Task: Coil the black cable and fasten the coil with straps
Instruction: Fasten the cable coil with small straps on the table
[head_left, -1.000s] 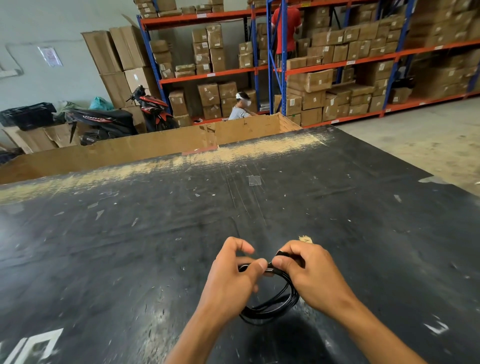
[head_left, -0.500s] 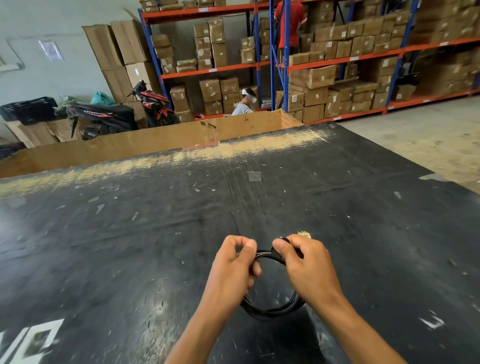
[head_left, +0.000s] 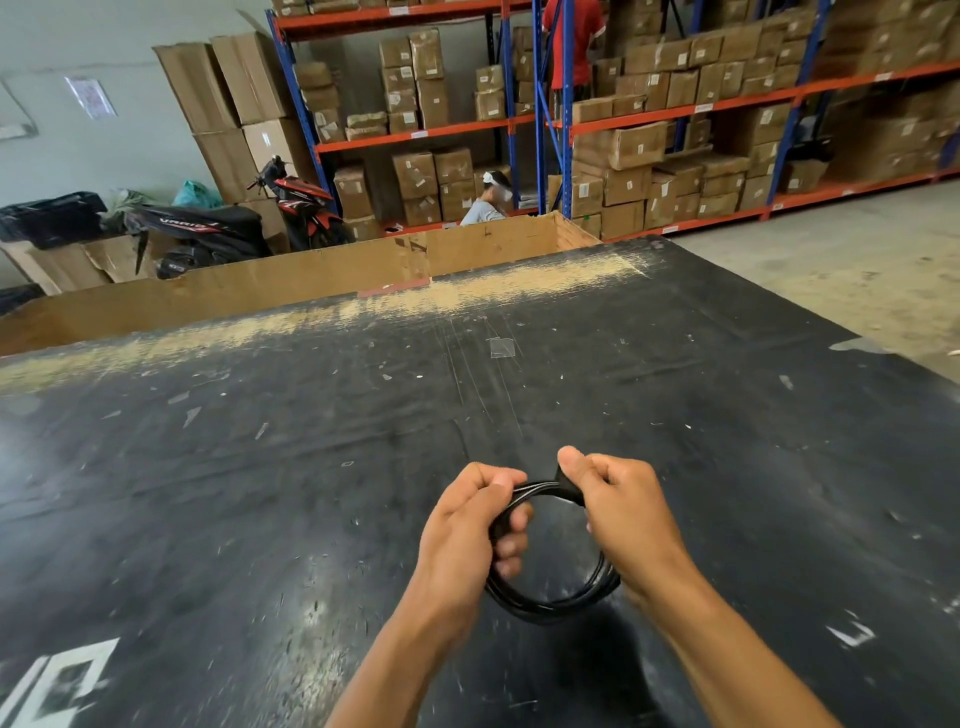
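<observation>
The black cable is wound into a round coil of several turns, held just above the black table. My left hand grips the coil's left side, fingers curled around the strands. My right hand pinches the coil's top right, thumb pressing a short black strap that wraps the strands there. The lower arc of the coil hangs free between my wrists. The cable's ends are hidden in my hands.
A worn, scratched black tabletop stretches ahead, with a cardboard wall along its far edge. Beyond stand a parked scooter, shelves of cartons and two people. Concrete floor lies to the right.
The coil has opened into a rounder loop and both hands have shifted slightly apart. My right thumb now presses the strap at the coil's top.
</observation>
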